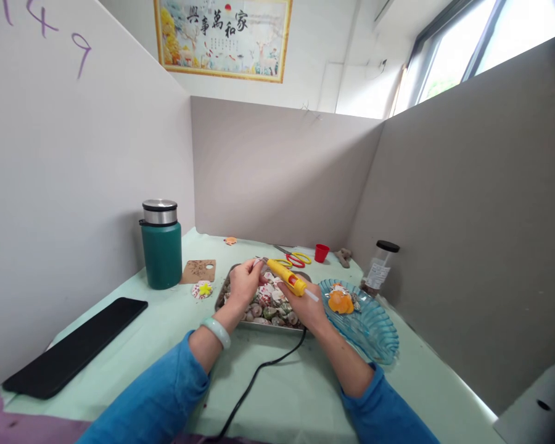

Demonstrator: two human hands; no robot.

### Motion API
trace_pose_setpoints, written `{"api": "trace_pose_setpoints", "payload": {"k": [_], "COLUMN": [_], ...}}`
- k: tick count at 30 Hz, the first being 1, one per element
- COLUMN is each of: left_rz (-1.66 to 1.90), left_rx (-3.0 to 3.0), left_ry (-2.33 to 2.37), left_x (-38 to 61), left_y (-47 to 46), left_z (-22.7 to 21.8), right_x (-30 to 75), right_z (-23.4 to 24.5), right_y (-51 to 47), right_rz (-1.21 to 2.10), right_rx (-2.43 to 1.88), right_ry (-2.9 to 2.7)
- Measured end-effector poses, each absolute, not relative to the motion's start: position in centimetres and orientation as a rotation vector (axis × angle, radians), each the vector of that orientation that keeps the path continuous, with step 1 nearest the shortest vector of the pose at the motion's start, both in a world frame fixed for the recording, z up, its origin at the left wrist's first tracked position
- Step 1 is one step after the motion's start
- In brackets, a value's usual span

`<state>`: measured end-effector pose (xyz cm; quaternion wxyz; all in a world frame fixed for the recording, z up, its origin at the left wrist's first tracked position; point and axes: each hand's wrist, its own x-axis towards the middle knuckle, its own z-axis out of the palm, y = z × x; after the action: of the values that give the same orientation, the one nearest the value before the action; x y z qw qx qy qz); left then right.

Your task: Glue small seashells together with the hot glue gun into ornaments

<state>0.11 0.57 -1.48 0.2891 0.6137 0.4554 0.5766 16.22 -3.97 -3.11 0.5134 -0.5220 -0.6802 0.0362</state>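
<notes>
My right hand [308,306] is wrapped round a yellow hot glue gun [284,275], its nozzle pointing up and left and a clear glue stick poking out of its back. Close to the nozzle tip, my left hand [245,283] pinches something small and pale, too small to name, perhaps a shell. Below both hands lies a metal tray [254,325] filled with shells [271,308], white and speckled ones towards the back and brownish snail shells in front. A black cord [259,373] runs from under my right hand to the table's front edge.
A blue glass plate [374,336] with orange shells [341,301] is at the right, beside a black-lidded jar [379,268]. Scissors [298,258] and a red cup [322,253] lie behind the tray. A green bottle [161,246], cardboard piece [198,271] and black mat [76,345] are left.
</notes>
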Motion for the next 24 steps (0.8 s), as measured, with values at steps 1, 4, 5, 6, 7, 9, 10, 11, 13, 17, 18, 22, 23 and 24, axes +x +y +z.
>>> {"api": "trace_pose_setpoints", "payload": {"k": [1,4,5,6,7,9,10,11,13,17,18,22,23,24], "left_rz": [1.539,1.538,1.539,1.541,1.544,1.548,1.549,1.55,1.552,1.547,1.543,1.54,1.545,1.549], "left_rx": [1.642,1.666,1.675,1.681,1.683,1.681,1.679,1.678,1.681,1.694,1.705,1.73,1.722,1.71], "left_ry": [1.217,1.232,1.24,1.247,1.251,1.251,1.249,1.246,1.246,1.272,1.279,1.293,1.285,1.27], "left_x": [0.12,0.15,0.15,0.16,0.16,0.15,0.14,0.13,0.11,0.1,0.11,0.13,0.13,0.12], "left_y": [0.5,0.2,0.1,0.03,-0.01,0.05,0.14,0.26,0.48,0.45,0.35,0.13,0.16,0.22], "left_z": [-1.44,-1.25,-1.19,-1.15,-1.13,-1.19,-1.26,-1.35,-1.52,-1.47,-1.39,-1.21,-1.25,-1.31], "right_x": [16.21,16.13,16.1,16.08,16.07,16.08,16.11,16.14,16.22,16.26,16.23,16.13,16.14,16.16], "right_z": [-3.11,-3.11,-3.11,-3.11,-3.13,-3.19,-3.24,-3.31,-3.46,-3.59,-3.56,-3.41,-3.39,-3.4], "right_y": [-3.97,-4.0,-4.0,-4.0,-3.99,-3.93,-3.88,-3.82,-3.7,-3.65,-3.69,-3.85,-3.85,-3.83], "right_rz": [0.083,0.084,0.084,0.082,0.08,0.083,0.087,0.088,0.076,0.055,0.053,0.05,0.059,0.072], "right_rx": [-1.254,-1.242,-1.239,-1.239,-1.24,-1.242,-1.244,-1.245,-1.246,-1.247,-1.244,-1.24,-1.243,-1.246], "right_ry": [-1.639,-1.647,-1.648,-1.647,-1.648,-1.64,-1.632,-1.621,-1.605,-1.632,-1.644,-1.654,-1.647,-1.637]}}
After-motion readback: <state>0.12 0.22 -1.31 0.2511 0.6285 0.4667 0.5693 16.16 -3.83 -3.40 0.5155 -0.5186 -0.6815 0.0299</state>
